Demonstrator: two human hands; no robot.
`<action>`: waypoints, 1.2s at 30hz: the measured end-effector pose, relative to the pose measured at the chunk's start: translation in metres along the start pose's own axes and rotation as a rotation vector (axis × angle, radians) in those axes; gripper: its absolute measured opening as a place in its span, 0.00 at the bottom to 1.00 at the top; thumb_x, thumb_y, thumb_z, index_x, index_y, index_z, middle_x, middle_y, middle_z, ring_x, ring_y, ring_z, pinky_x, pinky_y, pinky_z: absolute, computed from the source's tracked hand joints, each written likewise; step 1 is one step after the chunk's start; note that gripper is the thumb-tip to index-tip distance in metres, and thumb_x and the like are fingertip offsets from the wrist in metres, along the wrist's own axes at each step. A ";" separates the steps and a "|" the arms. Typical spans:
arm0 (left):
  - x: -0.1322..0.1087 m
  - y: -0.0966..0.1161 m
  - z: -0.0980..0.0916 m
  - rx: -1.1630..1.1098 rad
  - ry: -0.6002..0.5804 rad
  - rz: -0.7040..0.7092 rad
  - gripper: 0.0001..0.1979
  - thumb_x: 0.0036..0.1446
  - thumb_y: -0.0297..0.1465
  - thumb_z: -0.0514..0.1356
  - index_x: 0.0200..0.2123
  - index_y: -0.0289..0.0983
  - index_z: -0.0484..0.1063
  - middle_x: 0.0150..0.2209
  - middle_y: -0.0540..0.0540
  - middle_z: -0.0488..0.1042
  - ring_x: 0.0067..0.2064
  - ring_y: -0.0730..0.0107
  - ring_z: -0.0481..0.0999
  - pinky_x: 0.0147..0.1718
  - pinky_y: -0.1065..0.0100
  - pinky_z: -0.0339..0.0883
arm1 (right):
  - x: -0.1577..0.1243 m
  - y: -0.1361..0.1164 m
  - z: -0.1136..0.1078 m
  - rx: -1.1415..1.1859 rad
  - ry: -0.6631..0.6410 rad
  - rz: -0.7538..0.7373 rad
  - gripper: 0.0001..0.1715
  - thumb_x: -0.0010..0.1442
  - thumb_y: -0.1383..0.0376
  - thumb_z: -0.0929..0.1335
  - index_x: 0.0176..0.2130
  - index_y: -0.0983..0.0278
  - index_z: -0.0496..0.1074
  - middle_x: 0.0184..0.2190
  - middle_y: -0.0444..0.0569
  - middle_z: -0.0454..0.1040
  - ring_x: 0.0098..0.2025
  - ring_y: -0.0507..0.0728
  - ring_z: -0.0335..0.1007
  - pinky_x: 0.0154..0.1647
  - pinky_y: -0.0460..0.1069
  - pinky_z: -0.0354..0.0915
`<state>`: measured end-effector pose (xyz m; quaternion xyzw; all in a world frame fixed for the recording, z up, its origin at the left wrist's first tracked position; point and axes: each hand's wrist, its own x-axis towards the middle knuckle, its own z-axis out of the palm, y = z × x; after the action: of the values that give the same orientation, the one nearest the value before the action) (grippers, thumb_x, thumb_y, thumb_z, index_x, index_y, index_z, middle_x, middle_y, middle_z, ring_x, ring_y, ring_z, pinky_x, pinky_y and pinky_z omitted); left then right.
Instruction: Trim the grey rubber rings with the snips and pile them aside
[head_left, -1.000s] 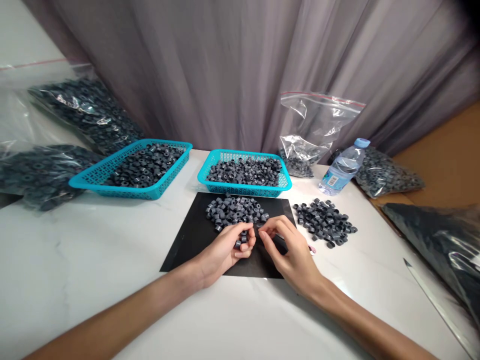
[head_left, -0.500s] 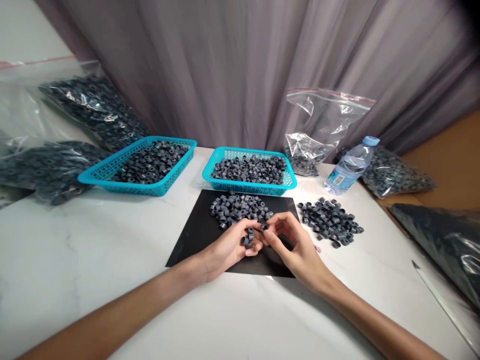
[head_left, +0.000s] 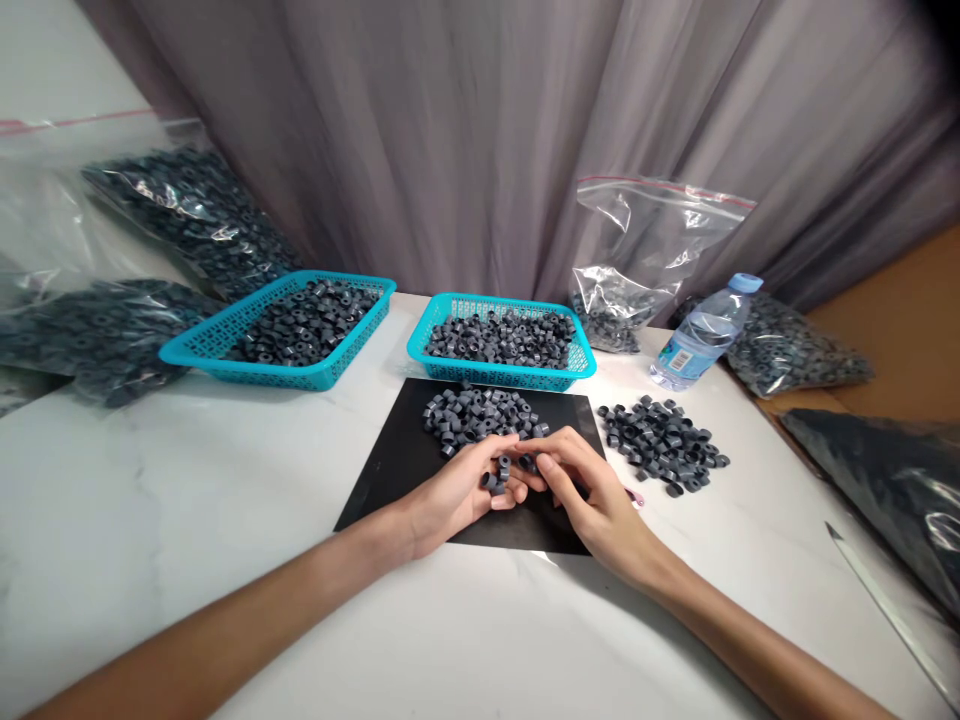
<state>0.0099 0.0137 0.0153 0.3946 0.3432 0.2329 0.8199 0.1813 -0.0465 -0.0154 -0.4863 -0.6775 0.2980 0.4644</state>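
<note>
Several small dark-grey plastic rings [head_left: 495, 478] rest in my left hand [head_left: 457, 500], cupped with its fingers curled under them. My right hand [head_left: 592, 490] meets its fingertips and pinches another grey ring [head_left: 529, 463] between thumb and fingers. Both hands are over a black mat [head_left: 382, 470]. Just beyond them on the mat lies a heap of the same rings [head_left: 480, 412]. To the right, on the white table, a second heap of rings [head_left: 664, 445] is spread out. The inner side of the pinched ring is partly hidden by my fingers.
Two blue baskets, a left one [head_left: 322, 376] and a middle one [head_left: 495, 376], hold more rings. Zip bags of rings stand left [head_left: 187, 215] and right [head_left: 611, 320]. A water bottle [head_left: 701, 335] stands at right, near a metal blade-like strip [head_left: 885, 600].
My right thumb and fingers have shifted around the pinched ring, which has turned slightly and is now more covered. The rings in my left palm stay put.
</note>
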 end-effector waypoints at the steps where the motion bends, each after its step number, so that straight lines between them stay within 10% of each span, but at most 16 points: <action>1: 0.000 -0.001 -0.001 0.003 -0.004 0.003 0.14 0.65 0.36 0.55 0.35 0.33 0.74 0.28 0.48 0.73 0.28 0.75 0.67 0.29 0.71 0.56 | -0.001 0.000 0.000 0.010 0.011 0.017 0.17 0.73 0.58 0.60 0.53 0.57 0.74 0.40 0.49 0.71 0.41 0.56 0.70 0.40 0.50 0.68; 10: 0.002 -0.005 -0.006 0.059 -0.005 0.035 0.10 0.61 0.30 0.61 0.37 0.29 0.80 0.33 0.40 0.81 0.32 0.72 0.73 0.30 0.71 0.59 | -0.002 0.006 0.003 0.043 0.241 0.068 0.14 0.71 0.56 0.62 0.47 0.60 0.72 0.39 0.48 0.70 0.29 0.51 0.68 0.30 0.48 0.67; 19: 0.003 -0.005 -0.009 0.095 -0.035 0.068 0.13 0.62 0.35 0.63 0.37 0.30 0.82 0.37 0.39 0.81 0.35 0.74 0.72 0.32 0.74 0.61 | 0.000 0.008 0.001 0.028 0.169 0.036 0.11 0.69 0.59 0.65 0.44 0.59 0.77 0.40 0.50 0.71 0.40 0.56 0.71 0.37 0.49 0.71; 36: -0.001 -0.003 -0.001 0.158 0.035 0.069 0.13 0.61 0.37 0.63 0.35 0.31 0.78 0.32 0.43 0.78 0.31 0.75 0.67 0.31 0.72 0.57 | 0.005 0.009 -0.002 0.232 0.119 0.240 0.18 0.63 0.50 0.70 0.39 0.63 0.75 0.34 0.47 0.73 0.26 0.50 0.63 0.22 0.45 0.61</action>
<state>0.0088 0.0119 0.0122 0.4654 0.3609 0.2403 0.7716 0.1861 -0.0391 -0.0210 -0.5238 -0.5470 0.3980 0.5177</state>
